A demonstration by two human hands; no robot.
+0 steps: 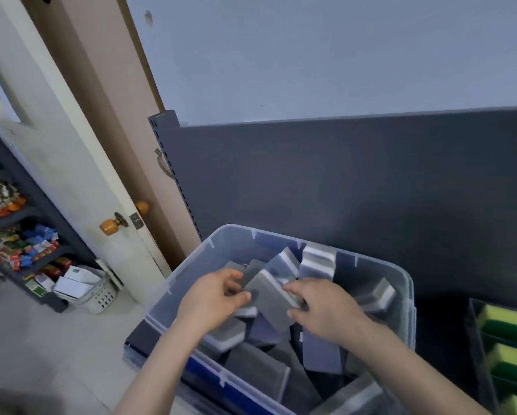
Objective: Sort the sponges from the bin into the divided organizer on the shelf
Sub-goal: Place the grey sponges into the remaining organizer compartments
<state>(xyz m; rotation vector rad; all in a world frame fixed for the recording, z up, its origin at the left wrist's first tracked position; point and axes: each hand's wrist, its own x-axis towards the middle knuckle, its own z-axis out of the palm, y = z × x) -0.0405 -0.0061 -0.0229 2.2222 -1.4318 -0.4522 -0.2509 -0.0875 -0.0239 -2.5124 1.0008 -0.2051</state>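
A clear plastic bin (pixel 188 265) with a blue base sits on the dark shelf, holding several grey-and-white sponges. Both hands reach into it. My left hand (pixel 212 301) and my right hand (pixel 323 307) both grip one grey sponge (pixel 266 295) held above the pile, one hand at each end. At the far right edge the black divided organizer (pixel 478 348) holds yellow-and-green sponges (pixel 508 322) standing in its compartments.
The shelf's dark grey back panel (pixel 341 181) rises behind the bin. To the left stands a white door with an orange knob (pixel 110 226), a white basket (pixel 92 292) on the floor, and a rack of coloured packets (pixel 20 244).
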